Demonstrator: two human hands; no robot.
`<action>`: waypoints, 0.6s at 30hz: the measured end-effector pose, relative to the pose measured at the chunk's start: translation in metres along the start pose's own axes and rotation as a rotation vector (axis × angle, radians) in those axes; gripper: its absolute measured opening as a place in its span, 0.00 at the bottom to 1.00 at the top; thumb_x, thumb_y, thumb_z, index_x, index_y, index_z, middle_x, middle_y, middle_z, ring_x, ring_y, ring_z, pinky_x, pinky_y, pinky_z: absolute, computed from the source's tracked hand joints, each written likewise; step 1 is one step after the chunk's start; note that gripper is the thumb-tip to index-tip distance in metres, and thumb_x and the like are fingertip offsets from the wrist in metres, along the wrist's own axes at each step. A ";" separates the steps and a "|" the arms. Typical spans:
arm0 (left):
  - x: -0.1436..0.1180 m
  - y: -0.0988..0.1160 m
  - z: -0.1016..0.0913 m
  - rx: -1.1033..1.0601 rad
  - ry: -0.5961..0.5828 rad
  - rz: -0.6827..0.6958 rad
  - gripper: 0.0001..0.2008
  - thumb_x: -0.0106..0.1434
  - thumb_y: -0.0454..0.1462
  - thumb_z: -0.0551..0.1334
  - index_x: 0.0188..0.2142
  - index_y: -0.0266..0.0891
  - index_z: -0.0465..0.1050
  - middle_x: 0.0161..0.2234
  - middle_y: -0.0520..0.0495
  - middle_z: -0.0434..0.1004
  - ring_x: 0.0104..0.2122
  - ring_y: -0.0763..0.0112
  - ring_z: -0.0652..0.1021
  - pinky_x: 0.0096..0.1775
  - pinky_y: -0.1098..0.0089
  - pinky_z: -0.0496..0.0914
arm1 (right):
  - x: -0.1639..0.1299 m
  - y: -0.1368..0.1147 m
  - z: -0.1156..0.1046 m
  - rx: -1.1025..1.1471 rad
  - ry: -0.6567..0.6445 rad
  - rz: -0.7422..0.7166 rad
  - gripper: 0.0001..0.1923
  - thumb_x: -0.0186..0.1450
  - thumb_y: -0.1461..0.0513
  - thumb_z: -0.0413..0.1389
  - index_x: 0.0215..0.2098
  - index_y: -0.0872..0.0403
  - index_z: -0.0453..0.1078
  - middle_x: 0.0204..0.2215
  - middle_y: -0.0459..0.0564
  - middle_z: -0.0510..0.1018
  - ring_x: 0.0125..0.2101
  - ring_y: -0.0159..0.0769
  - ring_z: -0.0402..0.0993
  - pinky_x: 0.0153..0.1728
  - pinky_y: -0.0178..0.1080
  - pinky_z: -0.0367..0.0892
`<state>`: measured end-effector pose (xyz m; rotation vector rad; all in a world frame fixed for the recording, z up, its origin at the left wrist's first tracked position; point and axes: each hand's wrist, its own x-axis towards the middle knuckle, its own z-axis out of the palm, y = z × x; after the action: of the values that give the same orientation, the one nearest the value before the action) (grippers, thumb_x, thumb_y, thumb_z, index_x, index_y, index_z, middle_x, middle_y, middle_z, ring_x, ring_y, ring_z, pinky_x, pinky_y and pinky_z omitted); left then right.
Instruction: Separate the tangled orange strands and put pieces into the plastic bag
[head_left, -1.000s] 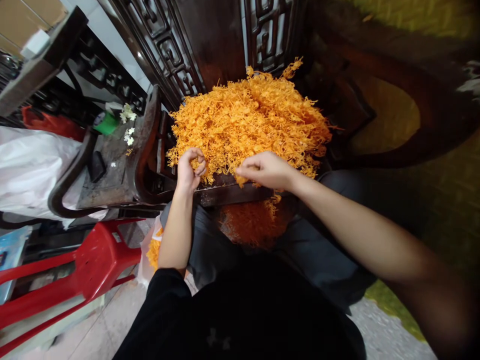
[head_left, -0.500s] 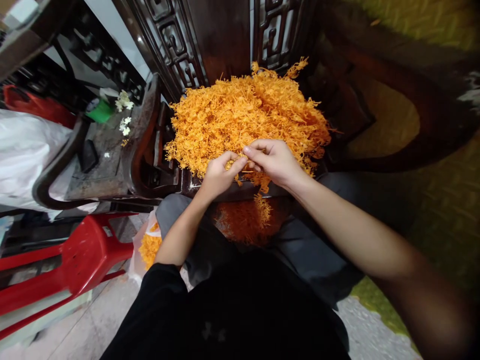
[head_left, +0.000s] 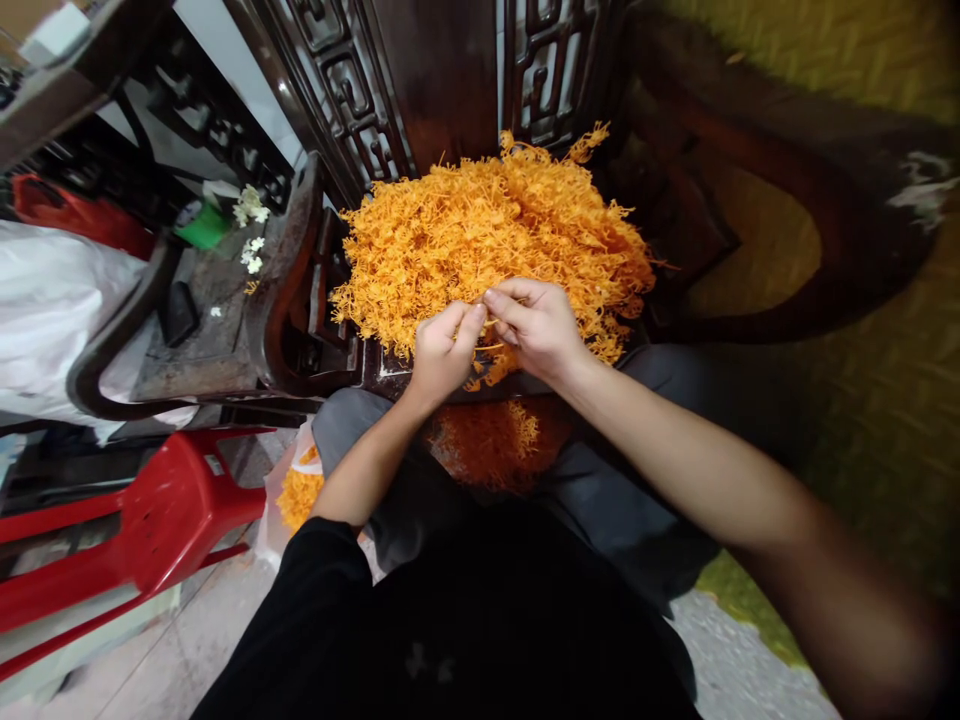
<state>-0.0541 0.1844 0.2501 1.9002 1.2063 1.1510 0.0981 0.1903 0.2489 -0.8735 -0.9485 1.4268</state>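
A large heap of orange, thread-like plastic flower strands (head_left: pixel 480 225) covers the seat of a dark carved wooden chair (head_left: pixel 450 90). At its front edge, my left hand (head_left: pixel 445 350) and my right hand (head_left: pixel 538 325) meet, thumbs and fingertips pinched close together. Between them is a thin orange strand (head_left: pixel 491 345), partly hidden by the fingers. Loose orange bits hang just below the hands at the seat edge. Between my knees sits a reddish container or patch of more orange strands (head_left: pixel 487 440), in shadow.
A second wooden chair at left bears a green tape roll (head_left: pixel 202 225), white flowers (head_left: pixel 252 252) and a dark small object (head_left: pixel 178 313). Below it is a red plastic stool (head_left: pixel 172 510). A plastic bag with orange strands (head_left: pixel 300 492) stands by my left leg.
My left thumb has straightened and tilted upward, and the left hand has turned slightly. The orange piece dangling under my right hand has shifted up and left. The hands stay close together.
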 end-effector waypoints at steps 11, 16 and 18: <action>0.004 -0.006 -0.014 -0.506 0.428 -0.049 0.28 0.67 0.56 0.68 0.25 0.41 0.60 0.19 0.58 0.58 0.17 0.80 0.60 0.20 0.74 0.54 | 0.012 -0.019 -0.012 0.262 0.217 -0.131 0.19 0.52 0.53 0.76 0.25 0.51 0.71 0.14 0.37 0.59 0.14 0.21 0.44 0.17 0.36 0.38; 0.019 -0.007 -0.047 -0.949 0.292 -0.374 0.23 0.72 0.46 0.63 0.25 0.40 0.57 0.19 0.58 0.57 0.12 0.84 0.54 0.16 0.76 0.48 | 0.011 -0.030 -0.026 0.204 0.181 -0.196 0.17 0.57 0.51 0.73 0.31 0.51 0.75 0.14 0.37 0.60 0.13 0.22 0.49 0.17 0.36 0.41; 0.021 -0.005 -0.047 -1.032 0.157 -0.456 0.21 0.75 0.44 0.59 0.26 0.40 0.59 0.21 0.56 0.62 0.11 0.84 0.54 0.15 0.76 0.49 | 0.005 -0.026 -0.019 0.162 -0.005 -0.103 0.19 0.57 0.49 0.74 0.31 0.52 0.75 0.15 0.39 0.63 0.13 0.23 0.52 0.17 0.35 0.43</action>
<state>-0.0934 0.2072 0.2741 0.7350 0.7862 1.3010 0.1257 0.1970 0.2657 -0.6921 -0.8566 1.3967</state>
